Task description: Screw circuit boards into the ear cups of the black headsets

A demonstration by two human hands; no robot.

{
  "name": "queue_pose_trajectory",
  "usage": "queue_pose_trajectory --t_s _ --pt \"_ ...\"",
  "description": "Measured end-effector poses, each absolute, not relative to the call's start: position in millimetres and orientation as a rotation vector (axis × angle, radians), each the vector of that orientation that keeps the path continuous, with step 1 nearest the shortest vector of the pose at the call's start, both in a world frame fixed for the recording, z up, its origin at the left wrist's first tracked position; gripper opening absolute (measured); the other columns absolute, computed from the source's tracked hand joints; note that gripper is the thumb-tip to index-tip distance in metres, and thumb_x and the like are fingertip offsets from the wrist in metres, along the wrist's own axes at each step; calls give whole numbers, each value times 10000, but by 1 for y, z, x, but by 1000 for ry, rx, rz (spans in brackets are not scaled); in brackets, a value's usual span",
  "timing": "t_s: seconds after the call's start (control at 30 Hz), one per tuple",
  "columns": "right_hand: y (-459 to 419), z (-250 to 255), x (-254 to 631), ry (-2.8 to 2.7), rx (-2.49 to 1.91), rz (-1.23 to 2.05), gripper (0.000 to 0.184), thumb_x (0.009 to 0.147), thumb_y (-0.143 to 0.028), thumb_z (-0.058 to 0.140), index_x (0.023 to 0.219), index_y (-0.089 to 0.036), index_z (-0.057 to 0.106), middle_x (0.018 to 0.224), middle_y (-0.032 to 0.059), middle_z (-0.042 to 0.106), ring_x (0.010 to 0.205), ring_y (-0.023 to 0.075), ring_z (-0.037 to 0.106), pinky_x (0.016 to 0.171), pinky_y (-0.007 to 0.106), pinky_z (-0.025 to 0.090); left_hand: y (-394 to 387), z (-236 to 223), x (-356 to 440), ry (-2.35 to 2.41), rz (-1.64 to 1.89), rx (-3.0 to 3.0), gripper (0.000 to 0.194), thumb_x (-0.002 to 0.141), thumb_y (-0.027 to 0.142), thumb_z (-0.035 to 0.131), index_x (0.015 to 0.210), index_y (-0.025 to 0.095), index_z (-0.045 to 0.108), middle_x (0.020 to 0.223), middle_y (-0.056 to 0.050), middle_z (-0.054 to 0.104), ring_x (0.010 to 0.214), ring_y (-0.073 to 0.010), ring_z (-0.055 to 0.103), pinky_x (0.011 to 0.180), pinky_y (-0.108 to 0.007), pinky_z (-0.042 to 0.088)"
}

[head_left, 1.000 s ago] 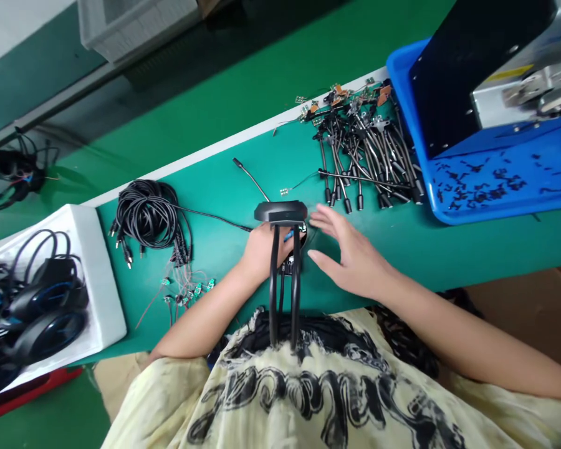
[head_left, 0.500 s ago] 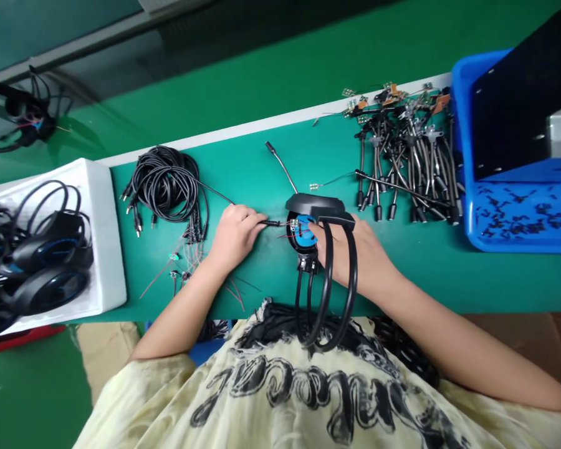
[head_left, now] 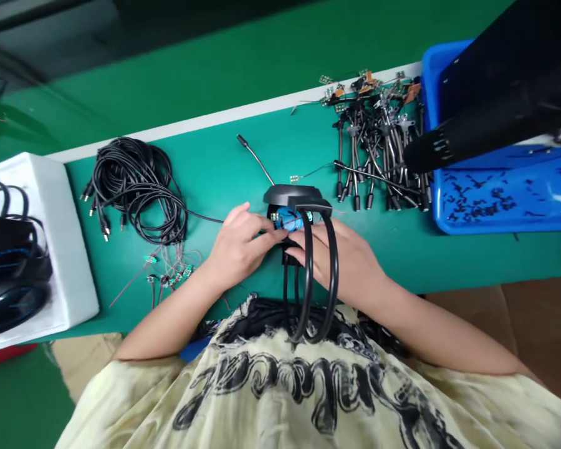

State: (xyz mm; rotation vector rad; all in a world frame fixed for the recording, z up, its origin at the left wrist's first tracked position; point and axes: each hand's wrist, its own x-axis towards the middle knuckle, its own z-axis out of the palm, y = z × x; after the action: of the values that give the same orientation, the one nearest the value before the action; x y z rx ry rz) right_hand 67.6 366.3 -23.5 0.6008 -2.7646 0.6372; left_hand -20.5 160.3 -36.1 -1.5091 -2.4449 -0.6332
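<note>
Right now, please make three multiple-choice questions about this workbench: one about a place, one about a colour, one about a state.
1. Where does the coil of black cable lie?
A. Inside a cardboard box
B. On the green bench, left of the left hand
C. Under the chair

2. What colour is the tray?
A. Blue
B. Red
C. White

3. What state is the ear cup in?
A. Closed
B. Broken in two
C. Open

1 B: the coil lies on the bench beside that hand.
2 A: its rim is blue.
3 C: its blue inside shows by the right hand.
</note>
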Motion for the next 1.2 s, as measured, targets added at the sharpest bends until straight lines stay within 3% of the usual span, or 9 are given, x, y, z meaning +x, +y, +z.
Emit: queue_pose_trajectory --t_s 0.13,0.23,0.37,0.5,0.63,0.77,1.0,1.2 --pt "360 -35 59 -2961 485 435 149 913 -126 499 838 -148 627 915 89 670 900 237 574 735 362 423 175 -45 -17 -2442 -432 -1489 208 944 322 520 1051 195 646 868 -39 643 872 -173 557 866 -331 419" --pt "361 -33 58 -2981 422 320 166 915 -144 490 844 -157 640 902 84 663 876 254 543 704 367 368 183 -47 -13 -2513 -142 -1364 271 940 329 518 1164 207 609 994 -89 657 1013 -233 544 840 -365 405" --pt "364 -24 50 -2999 432 388 188 908 -153 474 834 -167 647 939 87 654 902 260 530 701 352 345 197 -39 -10 -2683 -4 -1216 365 931 255 491 1293 263 538 1323 -108 546 1344 -375 355 1052 -600 275" --pt "375 -25 17 -3019 222 899 174 875 -220 500 799 -161 646 877 90 650 860 240 562 733 331 391 210 -25 -18 -2821 0 -1227 586 876 294 579 1433 287 397 1494 -124 385 1446 -473 114 1066 -760 132" --pt "390 -37 -22 -2993 -250 1348 144 790 -229 573 725 -135 660 664 40 605 696 184 568 607 254 363 214 -18 -26 -2915 54 -1234 663 848 367 605 1461 286 366 1547 -108 320 1456 -470 62 1063 -790 142" --pt "396 -50 -38 -2915 -417 1641 160 756 -263 622 770 -121 694 676 -3 618 691 143 558 612 226 355 212 -20 -27 -2911 120 -1215 709 853 408 571 1496 272 304 1566 -94 286 1454 -475 68 1041 -810 170" --pt "397 -56 -36 -2875 -410 1742 155 716 -270 644 743 -123 686 699 -7 626 738 157 578 650 233 372 208 -25 -28 -2883 159 -1263 797 807 535 637 1484 240 337 1580 -139 236 1437 -509 80 1052 -794 147" --pt "394 -57 -35 -2803 -422 1825 124 743 -252 651 773 -137 686 676 -12 625 692 145 568 643 234 402 209 -24 -28 -2891 161 -1243 795 814 525 632 1487 241 322 1584 -144 221 1447 -489 67 1054 -784 174"
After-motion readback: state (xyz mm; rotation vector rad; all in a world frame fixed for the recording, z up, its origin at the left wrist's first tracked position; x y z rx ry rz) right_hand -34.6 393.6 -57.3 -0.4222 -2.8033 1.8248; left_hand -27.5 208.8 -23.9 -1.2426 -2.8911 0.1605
